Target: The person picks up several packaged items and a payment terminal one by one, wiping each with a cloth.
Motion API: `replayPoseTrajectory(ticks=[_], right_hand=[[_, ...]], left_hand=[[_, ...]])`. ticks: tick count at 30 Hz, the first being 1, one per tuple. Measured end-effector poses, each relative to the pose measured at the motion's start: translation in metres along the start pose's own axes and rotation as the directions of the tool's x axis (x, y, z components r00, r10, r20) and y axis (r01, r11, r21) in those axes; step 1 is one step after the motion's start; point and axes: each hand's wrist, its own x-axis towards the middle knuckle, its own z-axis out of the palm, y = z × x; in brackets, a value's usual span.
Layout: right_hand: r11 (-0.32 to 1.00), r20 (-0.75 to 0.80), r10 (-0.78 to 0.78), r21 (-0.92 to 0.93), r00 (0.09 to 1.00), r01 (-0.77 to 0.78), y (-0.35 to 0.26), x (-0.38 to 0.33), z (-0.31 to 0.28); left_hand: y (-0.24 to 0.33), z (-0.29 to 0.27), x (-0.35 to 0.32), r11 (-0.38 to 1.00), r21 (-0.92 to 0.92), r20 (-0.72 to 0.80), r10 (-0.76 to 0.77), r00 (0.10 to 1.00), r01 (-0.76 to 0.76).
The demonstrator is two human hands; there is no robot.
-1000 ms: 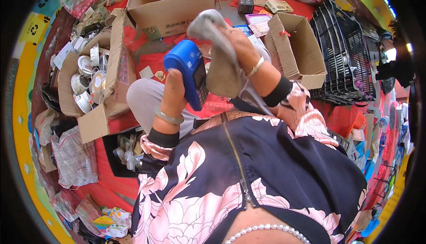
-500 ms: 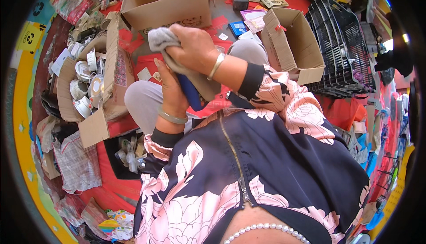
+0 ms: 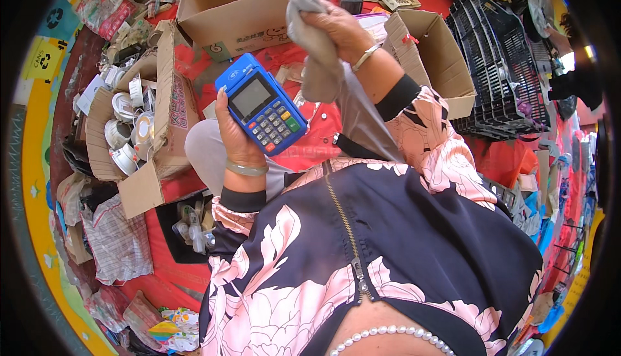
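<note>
A blue card payment terminal (image 3: 260, 105) with a small grey screen and a keypad lies tilted in my left hand (image 3: 234, 129), its face turned up toward me. My left fingers wrap round its left side and back, and the thumb shows at the edge. Up and to the right, my right hand (image 3: 346, 29) grips a grey cloth (image 3: 318, 58), bunched at the top and hanging down. Cloth and terminal are apart, with a gap between them. Most of the fingers under the terminal are hidden.
An open cardboard box (image 3: 242, 7) stands ahead, another (image 3: 436, 55) to the right beside black plastic crates (image 3: 498, 65). To the left, a cardboard box (image 3: 169, 107) holds several white round items. A black bin (image 3: 174, 233) with small objects sits below it. Red sheeting (image 3: 155, 265) covers the floor.
The cloth was wrapped over the terminal and covered most of it. My right hand has lifted it off, up and to the right, and the terminal's screen and keypad now show.
</note>
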Motion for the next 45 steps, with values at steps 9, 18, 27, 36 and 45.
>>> replayPoseTrajectory(ticks=[9, 18, 27, 36, 45], right_hand=[[0.968, 0.246, 0.155, -0.229, 0.957, -0.098, 0.049, -0.018, 0.076], [0.847, 0.438, -0.016, -0.471, 0.899, 0.244, 0.029, -0.086, 0.073], [0.706, 0.344, -0.295, -0.55, 0.891, 0.446, 0.027, -0.068, 0.083], [0.987, -0.293, -0.071, -0.158, 0.954, 0.025, 0.023, 0.01, 0.047], [0.899, 0.078, 0.034, -0.439, 0.996, 0.003, -0.03, -0.036, 0.035]], left_hand=[[-0.001, -0.007, 0.009, 0.998, -0.06, -0.134, -0.041, 0.99, 0.033], [0.02, -0.025, 0.016, 0.992, -0.021, -0.206, 0.12, 0.971, -0.127], [0.002, 0.006, -0.003, 0.995, -0.003, -0.006, 0.103, 0.995, -0.103], [-0.003, 0.001, -0.008, 1.0, 0.006, -0.115, 0.001, 0.993, 0.0], [0.019, -0.007, 0.0, 0.981, 0.034, -0.209, 0.195, 0.958, -0.193]])
